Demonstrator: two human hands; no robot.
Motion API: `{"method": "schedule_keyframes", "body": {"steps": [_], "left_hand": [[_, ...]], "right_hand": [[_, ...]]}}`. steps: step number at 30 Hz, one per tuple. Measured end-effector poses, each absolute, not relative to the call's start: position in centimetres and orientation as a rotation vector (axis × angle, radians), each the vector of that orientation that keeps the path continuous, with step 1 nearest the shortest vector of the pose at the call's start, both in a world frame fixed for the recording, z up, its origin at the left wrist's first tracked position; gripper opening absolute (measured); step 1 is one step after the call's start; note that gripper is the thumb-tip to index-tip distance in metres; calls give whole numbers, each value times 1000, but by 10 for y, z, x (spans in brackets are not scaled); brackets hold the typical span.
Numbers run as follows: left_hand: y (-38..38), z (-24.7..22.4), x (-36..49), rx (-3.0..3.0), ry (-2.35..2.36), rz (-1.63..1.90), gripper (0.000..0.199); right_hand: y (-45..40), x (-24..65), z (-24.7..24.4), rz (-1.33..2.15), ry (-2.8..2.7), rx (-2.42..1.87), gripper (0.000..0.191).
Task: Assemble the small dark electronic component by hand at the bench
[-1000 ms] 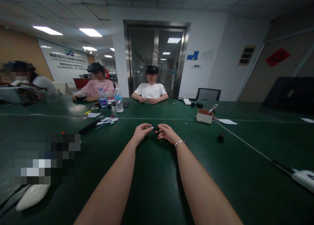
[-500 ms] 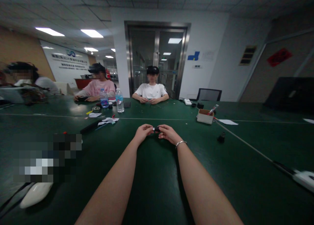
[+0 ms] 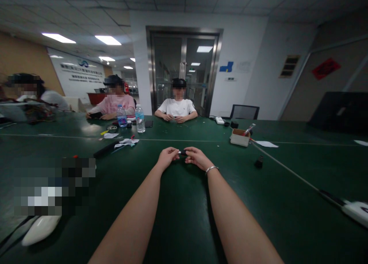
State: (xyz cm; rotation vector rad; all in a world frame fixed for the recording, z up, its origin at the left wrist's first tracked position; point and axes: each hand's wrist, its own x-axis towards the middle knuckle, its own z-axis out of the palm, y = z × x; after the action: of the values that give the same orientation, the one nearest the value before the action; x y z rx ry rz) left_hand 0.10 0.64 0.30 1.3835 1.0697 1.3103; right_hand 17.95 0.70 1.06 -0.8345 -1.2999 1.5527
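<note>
Between my two hands, over the green table (image 3: pixel 184 202), is a small black stick with a silver end (image 3: pixel 182 152); its exact kind is too small to make out. My left hand (image 3: pixel 168 157) pinches the silver end at its fingertips. The black end sits in the closed fingers of my right hand (image 3: pixel 197 157), whose wrist wears a silver bracelet (image 3: pixel 212 169). Fingers cover part of both ends. To the right of my right hand a small black object (image 3: pixel 259 162) stands on the table.
A small box (image 3: pixel 239 138) with a pen-like item stands at right, beside a white power strip's cable (image 3: pixel 287 168). Bottles (image 3: pixel 140 119), paper scraps (image 3: pixel 126 142) and tape (image 3: pixel 112 128) lie left. A person (image 3: pixel 178 104) sits opposite; others sit at far left.
Both hands stay in nearly the same place, still holding the black and silver stick. The whole view has shifted very slightly.
</note>
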Motion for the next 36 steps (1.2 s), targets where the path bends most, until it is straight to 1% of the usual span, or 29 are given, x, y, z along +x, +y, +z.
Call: {"method": "schedule_keyframes", "body": {"steps": [21, 26, 31, 36], "left_hand": [[11, -1, 1, 1456, 1158, 1192, 34], [3, 2, 6, 1670, 1322, 1137, 37], [-12, 10, 13, 1892, 1696, 1139, 45], [-14, 13, 12, 1868, 1741, 1173, 46]], "right_hand": [[8, 179, 10, 1568, -1279, -833, 22], [8, 180, 9, 1571, -1276, -834, 21], [7, 179, 10, 1587, -1313, -835, 19], [6, 178, 12, 1575, -1343, -851, 20]]}}
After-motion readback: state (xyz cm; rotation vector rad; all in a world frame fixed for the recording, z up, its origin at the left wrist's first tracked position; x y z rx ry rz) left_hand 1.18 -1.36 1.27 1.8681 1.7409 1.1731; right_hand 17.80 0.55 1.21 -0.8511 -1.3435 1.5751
